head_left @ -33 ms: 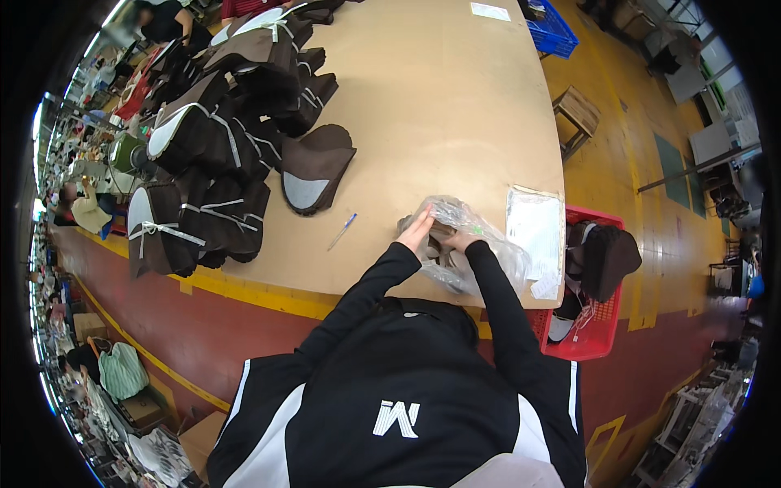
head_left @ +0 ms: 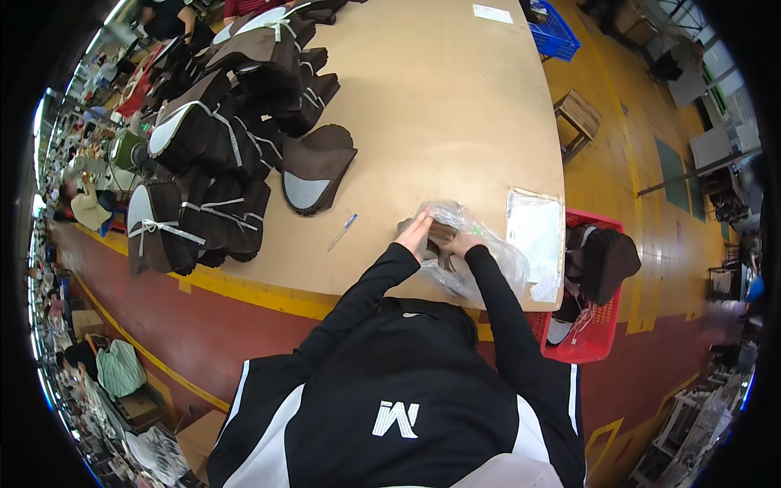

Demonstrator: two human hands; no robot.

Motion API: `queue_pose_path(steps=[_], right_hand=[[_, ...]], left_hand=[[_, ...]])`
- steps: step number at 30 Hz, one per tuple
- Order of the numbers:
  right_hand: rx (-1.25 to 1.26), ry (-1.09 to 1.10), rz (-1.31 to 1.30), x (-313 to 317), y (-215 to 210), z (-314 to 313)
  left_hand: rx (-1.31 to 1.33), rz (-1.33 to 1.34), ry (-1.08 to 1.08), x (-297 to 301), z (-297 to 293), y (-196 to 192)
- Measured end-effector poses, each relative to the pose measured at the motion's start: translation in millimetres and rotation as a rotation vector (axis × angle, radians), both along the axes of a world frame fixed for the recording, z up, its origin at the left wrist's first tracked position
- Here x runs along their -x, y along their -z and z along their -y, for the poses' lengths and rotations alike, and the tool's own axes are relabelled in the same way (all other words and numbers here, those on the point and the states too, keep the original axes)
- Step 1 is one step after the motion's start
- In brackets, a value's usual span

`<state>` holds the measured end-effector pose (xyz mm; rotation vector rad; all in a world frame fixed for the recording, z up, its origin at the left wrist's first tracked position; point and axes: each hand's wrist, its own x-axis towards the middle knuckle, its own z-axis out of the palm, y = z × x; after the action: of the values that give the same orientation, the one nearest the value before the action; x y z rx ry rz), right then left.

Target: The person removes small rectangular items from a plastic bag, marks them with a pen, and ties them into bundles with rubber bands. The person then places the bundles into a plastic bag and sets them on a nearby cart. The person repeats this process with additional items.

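Note:
A clear plastic bag (head_left: 506,262) lies crumpled near the table's front edge, its mouth toward me. Brown pieces (head_left: 443,233) show inside it; their exact kind is hard to make out. Along the left side of the mouth, my left hand (head_left: 416,234) is closed on the plastic, fingers pointing away from me. My right hand (head_left: 464,242) reaches into the mouth among the brown pieces, and its fingers are hidden there. Left of the bag lies a blue and white pen (head_left: 342,232). Beyond the pen rests a stack of dark brown, curved pieces with a light grey patch (head_left: 306,193).
Tied bundles of similar brown pieces (head_left: 213,138) are piled along the table's left side. Papers (head_left: 533,236) lie at the right edge, beside a red crate (head_left: 604,325) with more brown pieces. A wooden stool (head_left: 578,118) and blue crate (head_left: 555,31) stand farther right. People sit at far left.

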<state>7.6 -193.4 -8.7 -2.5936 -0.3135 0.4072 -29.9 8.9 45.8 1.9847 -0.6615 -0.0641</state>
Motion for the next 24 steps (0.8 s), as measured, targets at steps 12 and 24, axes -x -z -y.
queue_pose_path(steps=[12, 24], right_hand=[[-0.241, -0.105, 0.025, 3, -10, -2], [-2.159, 0.653, -0.913, 68, -30, 73]], left_hand=[[0.475, -0.635, -0.436, -26, -26, 51], [0.016, -0.667, 0.162, -13, -18, 13]])
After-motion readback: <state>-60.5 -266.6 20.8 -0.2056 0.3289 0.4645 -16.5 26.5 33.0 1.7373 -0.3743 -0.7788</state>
